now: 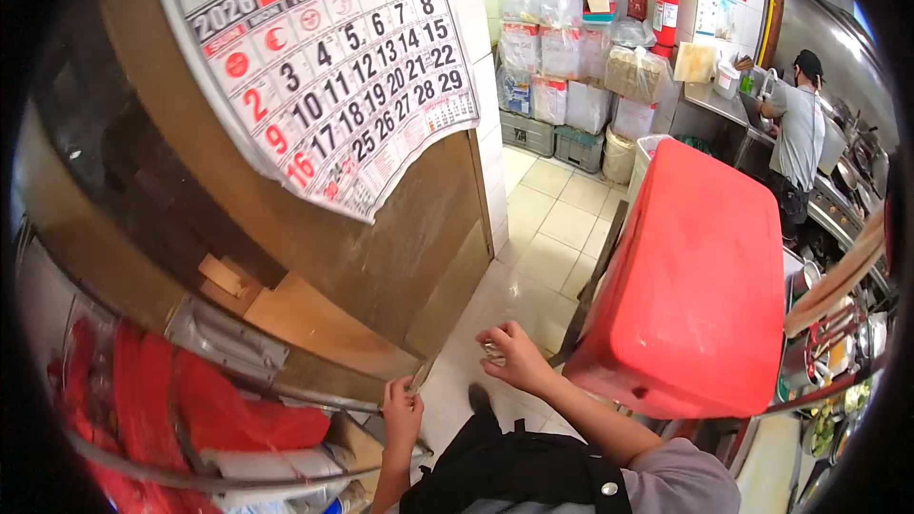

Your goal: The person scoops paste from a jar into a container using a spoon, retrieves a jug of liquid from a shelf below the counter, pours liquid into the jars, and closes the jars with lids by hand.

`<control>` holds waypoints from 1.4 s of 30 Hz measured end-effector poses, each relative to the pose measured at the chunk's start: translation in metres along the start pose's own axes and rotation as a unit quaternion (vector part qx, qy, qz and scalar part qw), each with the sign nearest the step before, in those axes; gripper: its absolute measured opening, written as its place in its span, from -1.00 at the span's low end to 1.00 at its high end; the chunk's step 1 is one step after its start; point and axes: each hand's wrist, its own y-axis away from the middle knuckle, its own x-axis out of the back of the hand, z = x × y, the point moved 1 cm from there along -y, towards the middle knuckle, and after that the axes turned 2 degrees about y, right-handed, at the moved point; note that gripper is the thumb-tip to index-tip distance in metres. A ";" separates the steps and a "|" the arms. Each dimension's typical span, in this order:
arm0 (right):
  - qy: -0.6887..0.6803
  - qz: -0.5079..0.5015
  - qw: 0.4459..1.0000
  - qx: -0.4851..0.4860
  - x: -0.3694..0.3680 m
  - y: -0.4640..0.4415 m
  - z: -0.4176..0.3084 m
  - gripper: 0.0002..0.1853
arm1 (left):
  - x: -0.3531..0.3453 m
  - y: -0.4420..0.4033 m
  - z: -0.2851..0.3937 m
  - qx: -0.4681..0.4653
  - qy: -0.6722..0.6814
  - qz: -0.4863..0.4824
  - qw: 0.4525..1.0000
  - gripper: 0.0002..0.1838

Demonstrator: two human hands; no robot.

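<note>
Looks mid-handling tbh: gripping a small shiny thing (pixel 493 352) in the curled right hand (pixel 520 360) and apparently pinching a thin piece (pixel 417 381) in the left hand (pixel 403 413), but can't judge progress beyond that. Can see a big red box (pixel 690 271) right of the right hand, with hidden contents, plus packed clear bags (pixel 562 49) well ahead.

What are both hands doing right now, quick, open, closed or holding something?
Left hand: curled; whether it grips anything cannot be told.
Right hand: curled, holding a small shiny object, not clear what.
</note>
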 end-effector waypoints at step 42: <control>0.067 0.454 0.832 -0.311 0.432 -0.409 0.452 -0.54 | -0.595 -0.715 0.290 -0.247 0.180 -0.419 0.855 -0.60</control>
